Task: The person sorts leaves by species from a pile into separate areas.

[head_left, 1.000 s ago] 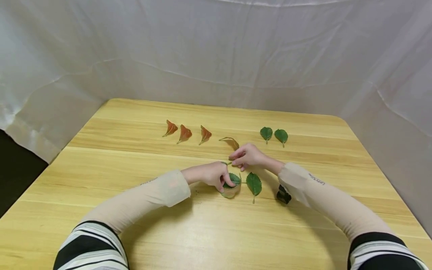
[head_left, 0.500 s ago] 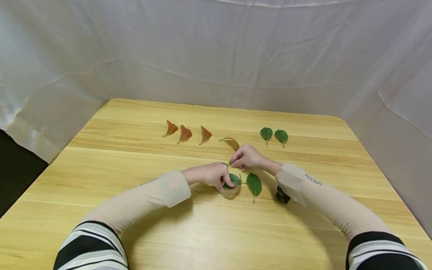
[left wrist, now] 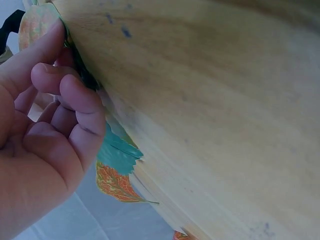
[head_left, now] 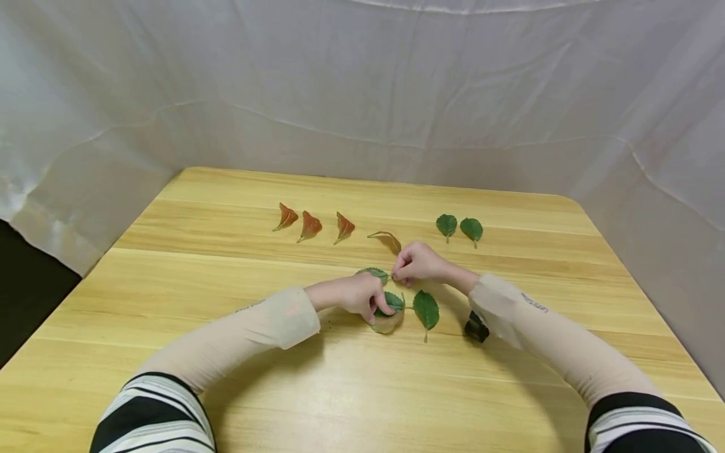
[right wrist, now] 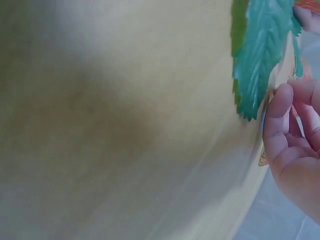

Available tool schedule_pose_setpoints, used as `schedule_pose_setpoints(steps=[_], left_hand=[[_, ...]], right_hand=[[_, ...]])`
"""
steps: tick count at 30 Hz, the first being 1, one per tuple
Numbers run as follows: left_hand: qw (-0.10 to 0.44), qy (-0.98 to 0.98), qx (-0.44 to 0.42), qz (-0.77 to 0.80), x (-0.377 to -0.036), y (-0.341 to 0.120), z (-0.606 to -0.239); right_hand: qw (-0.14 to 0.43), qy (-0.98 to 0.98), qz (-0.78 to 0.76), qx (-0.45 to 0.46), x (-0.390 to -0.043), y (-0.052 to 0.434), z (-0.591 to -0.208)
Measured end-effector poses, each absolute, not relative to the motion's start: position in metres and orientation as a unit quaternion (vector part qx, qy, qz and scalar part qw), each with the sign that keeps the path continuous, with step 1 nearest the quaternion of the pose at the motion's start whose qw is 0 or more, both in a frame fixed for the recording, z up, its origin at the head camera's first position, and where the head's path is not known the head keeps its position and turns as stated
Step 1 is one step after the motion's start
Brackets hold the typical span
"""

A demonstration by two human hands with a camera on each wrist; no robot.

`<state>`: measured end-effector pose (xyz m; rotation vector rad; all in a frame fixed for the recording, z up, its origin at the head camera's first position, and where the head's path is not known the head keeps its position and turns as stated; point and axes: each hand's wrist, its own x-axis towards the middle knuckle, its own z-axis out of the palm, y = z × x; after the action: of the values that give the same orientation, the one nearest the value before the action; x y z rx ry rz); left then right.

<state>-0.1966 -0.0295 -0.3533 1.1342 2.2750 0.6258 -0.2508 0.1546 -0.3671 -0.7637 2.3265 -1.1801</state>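
Observation:
My left hand (head_left: 378,307) rests on the table with its curled fingers (left wrist: 75,95) gripping a small pile of leaves (head_left: 388,313), a green one on top. Just beyond it, my right hand (head_left: 398,274) pinches a green leaf (head_left: 374,273) by its stem end, and the blade sticks out to the left. The right wrist view shows that toothed leaf (right wrist: 260,55) beside my fingers (right wrist: 280,115). Another green leaf (head_left: 426,308) lies flat to the right of the pile.
On the wooden table (head_left: 226,277), three red leaves (head_left: 309,224) lie in a row at the back. A curled brown leaf (head_left: 387,238) and two green leaves (head_left: 460,226) lie to their right. White cloth walls surround the table.
My right hand has drawn a green leaf out from the pile. Its blade now shows left of the fingers, where only a stem showed before. The left hand stays on the pile.

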Motion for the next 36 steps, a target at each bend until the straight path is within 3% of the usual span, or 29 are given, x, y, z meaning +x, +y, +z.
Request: schedule_pose_setpoints(steps=[12, 26, 36], left_hand=[[0.272, 0.835, 0.411, 0.245, -0.197, -0.031, -0.356], [0.268, 0.833, 0.419, 0.243, -0.198, -0.030, -0.356], [0.273, 0.835, 0.410, 0.245, -0.197, -0.030, -0.356]], right_hand=[[0.292, 0.792, -0.480, -0.238, -0.250, 0.174, -0.368], [0.251, 0.809, -0.493, -0.198, -0.245, 0.188, -0.369], [0.259, 0.757, -0.577, -0.165, -0.244, 0.201, -0.368]])
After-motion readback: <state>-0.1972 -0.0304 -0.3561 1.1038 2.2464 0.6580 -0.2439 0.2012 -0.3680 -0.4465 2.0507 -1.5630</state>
